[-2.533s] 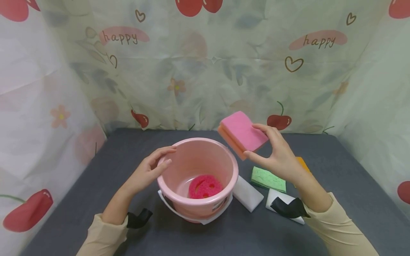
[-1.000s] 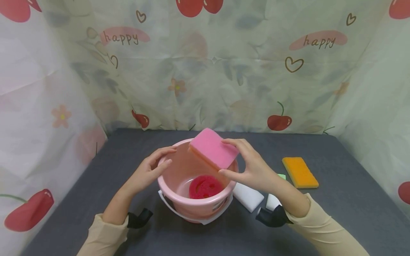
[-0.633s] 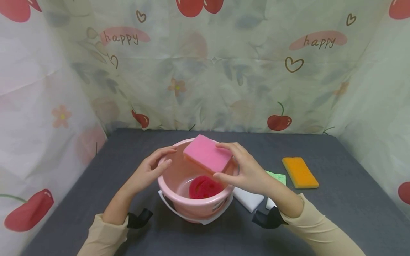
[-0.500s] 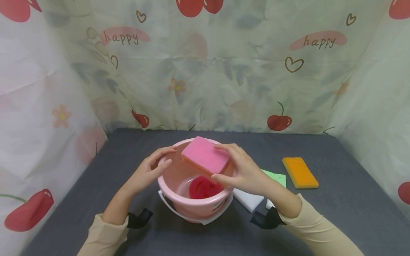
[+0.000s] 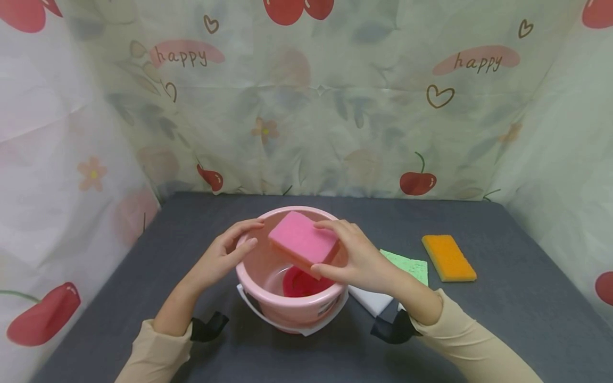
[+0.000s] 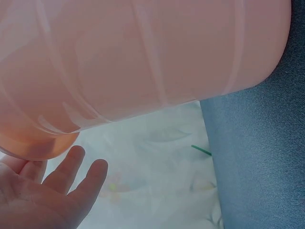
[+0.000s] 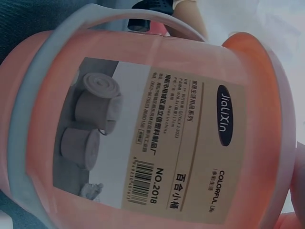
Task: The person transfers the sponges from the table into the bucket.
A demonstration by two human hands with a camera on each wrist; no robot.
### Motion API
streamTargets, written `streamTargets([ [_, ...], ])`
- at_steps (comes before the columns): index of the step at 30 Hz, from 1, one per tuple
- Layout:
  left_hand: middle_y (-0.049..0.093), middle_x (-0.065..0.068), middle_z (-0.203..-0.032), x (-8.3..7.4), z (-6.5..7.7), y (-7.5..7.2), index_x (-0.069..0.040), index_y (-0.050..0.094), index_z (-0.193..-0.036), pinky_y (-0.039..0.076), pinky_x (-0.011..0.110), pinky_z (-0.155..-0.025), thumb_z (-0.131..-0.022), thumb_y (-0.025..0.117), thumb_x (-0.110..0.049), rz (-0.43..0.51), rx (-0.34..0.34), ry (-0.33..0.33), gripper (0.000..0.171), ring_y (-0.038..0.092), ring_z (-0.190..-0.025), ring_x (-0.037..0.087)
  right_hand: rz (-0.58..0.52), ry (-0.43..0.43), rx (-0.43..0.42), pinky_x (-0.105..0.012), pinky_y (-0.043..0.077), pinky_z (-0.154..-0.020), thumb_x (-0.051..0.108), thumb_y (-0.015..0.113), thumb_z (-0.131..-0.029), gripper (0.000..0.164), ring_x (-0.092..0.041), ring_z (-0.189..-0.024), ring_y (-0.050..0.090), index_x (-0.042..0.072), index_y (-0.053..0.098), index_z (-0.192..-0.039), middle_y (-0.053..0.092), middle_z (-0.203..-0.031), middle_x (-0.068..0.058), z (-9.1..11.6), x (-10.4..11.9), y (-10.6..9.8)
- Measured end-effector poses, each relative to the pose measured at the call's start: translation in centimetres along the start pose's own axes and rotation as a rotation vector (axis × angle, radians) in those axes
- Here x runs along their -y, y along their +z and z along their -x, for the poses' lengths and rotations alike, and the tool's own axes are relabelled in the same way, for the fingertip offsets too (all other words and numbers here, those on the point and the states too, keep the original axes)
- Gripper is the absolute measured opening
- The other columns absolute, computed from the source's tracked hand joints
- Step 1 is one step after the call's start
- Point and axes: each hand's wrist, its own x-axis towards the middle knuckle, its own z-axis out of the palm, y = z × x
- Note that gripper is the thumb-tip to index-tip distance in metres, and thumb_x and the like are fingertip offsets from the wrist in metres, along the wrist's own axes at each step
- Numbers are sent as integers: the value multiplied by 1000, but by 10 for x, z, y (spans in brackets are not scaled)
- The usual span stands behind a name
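Observation:
In the head view a pink bucket (image 5: 275, 308) stands upright, its white handle hanging at the front. A round red sponge (image 5: 298, 283) lies on its floor. My right hand (image 5: 360, 256) pinches a thick sponge (image 5: 303, 236), pink above and orange below, between thumb and fingers, tilted in the bucket's mouth over the red one. My left hand (image 5: 224, 254) rests at the left rim, thumb and fingertips reaching over it; the left wrist view has its other fingers (image 6: 90, 183) loosely extended outside the wall. In the right wrist view the bucket's label (image 7: 190, 157) hides the sponge.
Right of the bucket are a white block (image 5: 372, 300) and a green sponge (image 5: 411, 267), partly behind the right forearm. An orange-yellow sponge (image 5: 449, 258) lies farther right on the dark table (image 5: 517, 298). A patterned curtain (image 5: 316, 133) closes off the back and sides.
My right hand has carried the pink-and-orange sponge left and down from beside the bucket into its mouth. My left hand stays at the rim.

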Motion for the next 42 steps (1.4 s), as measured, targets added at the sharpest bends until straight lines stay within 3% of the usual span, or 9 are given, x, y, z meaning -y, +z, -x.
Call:
streamTargets([
  [16,42,8,-143,0,0,-1,-12,46,-134,51,25,-90,-95,52,-16,-8,11,-21,40,44,-127,29,-13,42,9,-39,54,-79,31,77,-72,74,-24,-116,42,19,42,-136,49,-128,-5,-3,-1,1],
  [24,42,9,-143,0,0,0,-9,46,-134,47,16,-89,-95,52,-16,-3,11,-13,41,42,-129,30,42,38,9,-50,47,-91,32,75,-74,74,-25,-124,39,15,40,-137,44,-136,-6,-2,0,2],
  [35,42,9,-143,1,1,-1,-9,47,-133,46,13,-89,-95,52,-18,8,10,5,39,41,-129,25,17,16,8,-50,48,-90,29,71,-80,53,-28,-121,43,17,51,-128,51,-131,-4,-1,-2,-1],
  [42,41,10,-144,0,0,-1,-8,45,-134,46,13,-88,-95,51,-18,20,14,0,41,42,-129,27,-4,-38,-50,-47,50,-89,21,71,-81,46,-27,-112,51,15,55,-124,57,-123,-9,1,-2,-8],
])
